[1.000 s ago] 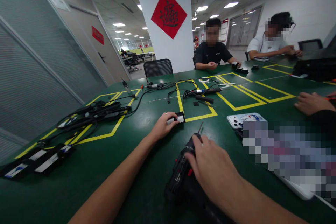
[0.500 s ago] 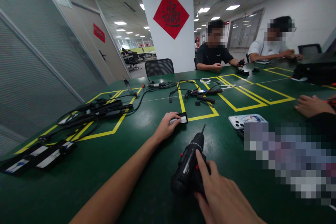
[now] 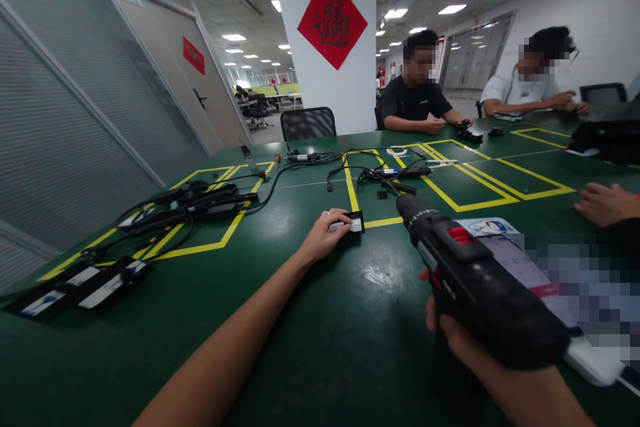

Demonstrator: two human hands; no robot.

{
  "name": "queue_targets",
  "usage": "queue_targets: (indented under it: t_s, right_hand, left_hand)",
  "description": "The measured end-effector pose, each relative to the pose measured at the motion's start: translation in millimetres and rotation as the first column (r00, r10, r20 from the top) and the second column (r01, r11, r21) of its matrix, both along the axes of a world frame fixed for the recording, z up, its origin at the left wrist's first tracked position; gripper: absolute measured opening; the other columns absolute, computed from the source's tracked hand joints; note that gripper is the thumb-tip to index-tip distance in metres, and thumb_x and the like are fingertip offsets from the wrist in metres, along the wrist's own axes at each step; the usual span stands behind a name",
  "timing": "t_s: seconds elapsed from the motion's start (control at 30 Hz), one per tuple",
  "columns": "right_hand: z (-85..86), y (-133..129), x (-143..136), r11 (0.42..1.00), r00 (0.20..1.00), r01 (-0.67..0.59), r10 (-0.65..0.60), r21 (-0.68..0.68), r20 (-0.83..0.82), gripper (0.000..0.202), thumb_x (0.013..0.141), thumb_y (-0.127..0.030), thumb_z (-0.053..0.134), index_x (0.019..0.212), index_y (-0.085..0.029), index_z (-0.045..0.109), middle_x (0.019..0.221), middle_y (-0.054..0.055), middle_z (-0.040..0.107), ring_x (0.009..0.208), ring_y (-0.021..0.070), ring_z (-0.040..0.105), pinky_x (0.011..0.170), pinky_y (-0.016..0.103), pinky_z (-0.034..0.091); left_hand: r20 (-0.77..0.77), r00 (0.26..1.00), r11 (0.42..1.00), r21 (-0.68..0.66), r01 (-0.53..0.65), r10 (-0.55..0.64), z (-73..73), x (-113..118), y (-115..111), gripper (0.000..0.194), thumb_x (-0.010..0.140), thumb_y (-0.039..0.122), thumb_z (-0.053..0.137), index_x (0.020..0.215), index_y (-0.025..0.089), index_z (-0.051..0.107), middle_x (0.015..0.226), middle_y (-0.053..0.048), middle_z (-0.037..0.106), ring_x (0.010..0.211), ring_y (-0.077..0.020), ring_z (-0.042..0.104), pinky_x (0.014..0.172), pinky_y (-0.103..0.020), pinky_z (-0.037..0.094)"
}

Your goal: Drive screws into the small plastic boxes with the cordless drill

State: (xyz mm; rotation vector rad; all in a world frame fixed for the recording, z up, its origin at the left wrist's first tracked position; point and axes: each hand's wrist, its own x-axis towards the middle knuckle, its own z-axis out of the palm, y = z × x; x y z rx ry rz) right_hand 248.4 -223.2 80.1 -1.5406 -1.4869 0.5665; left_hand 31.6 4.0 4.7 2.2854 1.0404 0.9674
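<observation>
My right hand (image 3: 480,340) is wrapped round the handle of a black cordless drill (image 3: 470,273), raised above the table. The drill has red buttons, and its bit points forward and left. My left hand (image 3: 325,235) rests on the green table (image 3: 280,320) with its fingers closed on a small flat black-and-white piece (image 3: 356,221). Part of that piece is hidden under the fingers, and its exact kind is unclear. A phone in a printed case (image 3: 487,225) lies just beyond the drill, partly covered by it.
Black cables and devices (image 3: 200,203) lie tangled on the left, with flat black-and-white pieces (image 3: 100,287) nearer. A blue-and-black pen-like tool (image 3: 395,172) lies among wires. Yellow tape (image 3: 353,187) marks rectangles. Two people (image 3: 415,93) sit across; another person's hand (image 3: 600,205) rests at right.
My right hand has lifted the drill off to the right and turned it so its bit points forward-left. My left hand stays on the small piece. The view has shifted slightly.
</observation>
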Motion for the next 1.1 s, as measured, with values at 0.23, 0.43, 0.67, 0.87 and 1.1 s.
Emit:
queue_targets:
  t_s: [0.23,0.43,0.67,0.87,1.1]
  right_hand:
    - [-11.2,1,15,0.987,0.997,-0.073,0.067,-0.140,-0.044,0.021,0.079,-0.045,0.053,0.086,-0.027,0.060,0.071,0.003,0.063,0.069,0.0192,0.063,0.066,0.031,0.055]
    - [-1.4,4,7,0.961,0.987,-0.148,0.127,-0.233,-0.102,0.029,0.079,-0.045,0.050,0.060,-0.026,0.060,0.082,0.005,0.067,0.064,0.0173,0.064,0.056,0.026,0.056]
    - [15.5,12,-7,0.975,0.985,-0.169,0.170,-0.146,-0.010,0.021,0.073,-0.036,0.051,0.056,-0.028,0.061,0.054,0.003,0.062,0.053,0.0196,0.060,0.058,0.035,0.056]
    - [8.0,17,-3,0.949,0.983,-0.185,0.179,-0.256,-0.046,0.032,0.072,-0.042,0.051,0.046,-0.026,0.055,0.075,0.006,0.068,0.059,0.0191,0.062,0.056,0.033,0.056]
    - [3.9,17,-5,0.916,0.972,-0.215,0.166,-0.339,-0.169,0.032,0.074,-0.044,0.050,0.051,-0.023,0.056,0.082,0.006,0.068,0.060,0.0173,0.062,0.052,0.028,0.053]
  left_hand:
    - [-0.015,1.000,1.000,0.013,0.023,-0.022,-0.2,-2,1,0.018,0.079,0.029,0.056,0.094,0.020,0.063,0.112,-0.007,0.055,0.110,-0.0214,0.048,0.099,-0.042,0.034]
    - [-0.021,0.999,0.999,0.004,0.037,-0.037,-0.4,-4,1,0.022,0.080,0.033,0.055,0.098,0.023,0.064,0.115,-0.005,0.055,0.106,-0.0201,0.051,0.098,-0.039,0.036]
    - [-0.003,1.000,0.999,0.026,0.030,-0.029,0.6,-4,-2,0.024,0.081,0.034,0.054,0.101,0.024,0.064,0.115,-0.005,0.055,0.108,-0.0200,0.050,0.099,-0.038,0.037]
    - [-0.012,1.000,1.000,0.015,0.020,-0.019,0.5,-3,-3,0.027,0.081,0.033,0.053,0.104,0.023,0.063,0.113,-0.006,0.055,0.107,-0.0205,0.050,0.099,-0.039,0.037]
    - [-0.001,1.000,1.000,0.021,0.024,-0.024,0.5,-4,-3,0.025,0.081,0.028,0.052,0.104,0.022,0.062,0.112,-0.006,0.055,0.106,-0.0199,0.050,0.098,-0.038,0.037]
